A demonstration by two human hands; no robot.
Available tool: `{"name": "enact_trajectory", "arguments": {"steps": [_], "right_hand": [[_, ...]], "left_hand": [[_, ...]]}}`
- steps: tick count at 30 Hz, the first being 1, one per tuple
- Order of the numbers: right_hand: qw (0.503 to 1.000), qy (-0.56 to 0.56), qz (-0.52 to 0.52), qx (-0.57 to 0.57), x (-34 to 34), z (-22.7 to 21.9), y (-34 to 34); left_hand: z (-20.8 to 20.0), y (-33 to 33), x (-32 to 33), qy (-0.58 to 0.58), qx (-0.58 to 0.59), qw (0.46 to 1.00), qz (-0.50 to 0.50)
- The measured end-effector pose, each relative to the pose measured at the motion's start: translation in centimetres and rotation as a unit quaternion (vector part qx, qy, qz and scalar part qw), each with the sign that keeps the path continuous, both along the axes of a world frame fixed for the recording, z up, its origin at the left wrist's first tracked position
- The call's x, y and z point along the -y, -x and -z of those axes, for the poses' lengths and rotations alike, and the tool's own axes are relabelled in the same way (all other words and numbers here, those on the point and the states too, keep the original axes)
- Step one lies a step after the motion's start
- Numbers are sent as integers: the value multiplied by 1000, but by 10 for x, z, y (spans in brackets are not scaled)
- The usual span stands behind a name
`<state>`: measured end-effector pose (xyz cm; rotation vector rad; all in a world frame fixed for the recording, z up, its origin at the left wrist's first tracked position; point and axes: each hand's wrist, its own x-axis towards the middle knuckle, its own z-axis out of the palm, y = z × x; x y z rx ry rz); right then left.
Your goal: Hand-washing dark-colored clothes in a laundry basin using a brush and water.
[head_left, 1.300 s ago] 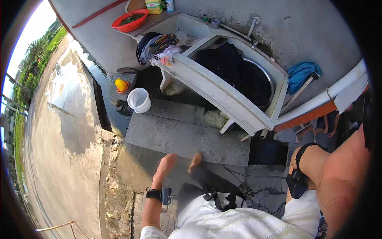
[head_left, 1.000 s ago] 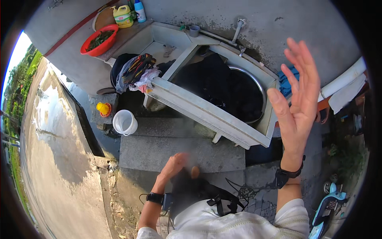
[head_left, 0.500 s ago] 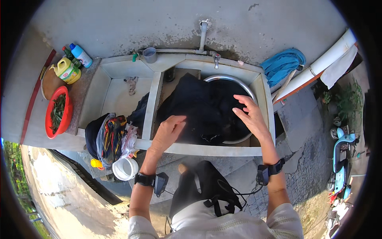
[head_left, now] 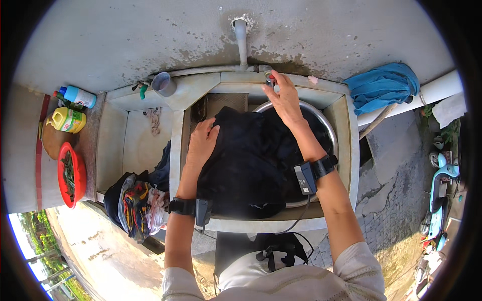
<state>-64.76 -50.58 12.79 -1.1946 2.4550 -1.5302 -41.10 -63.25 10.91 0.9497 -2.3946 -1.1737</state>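
A red basin [head_left: 81, 175] stood leftmost, then laundry [head_left: 135, 200] over the sink's [head_left: 145, 145] rim, black fabric [head_left: 241, 155] in its right compartment [head_left: 341, 118]. The left hand [head_left: 200, 145] curled at the fabric's edge, the right hand [head_left: 288, 103] bracketed the faucet [head_left: 270, 78]; whether either gripped was unclear.

Near cloth [head_left: 241, 163]: I see mostly black
Far tap knob [head_left: 271, 78]: red
Left bowl [head_left: 81, 175]: I read bright red
Near-left clothes [head_left: 134, 198]: black, grey, pinkish-white, red-and-yellow patterning
Far-right cloth [head_left: 379, 89]: blue
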Motion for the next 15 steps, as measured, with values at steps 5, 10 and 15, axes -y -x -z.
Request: {"name": "enact_trajectory", "arguments": {"steps": [5,10,15], "right_hand": [[985,32,-89,147,-8,7,22],[948,24,-184,257,-16,-2,39],[921,134,-127,342,-36,27,17]], "left_hand": [[30,28,26,33,8,998,-58],[44,55,31,-99,10,992,-78],[27,46,-11,16,-81,996,32]]}}
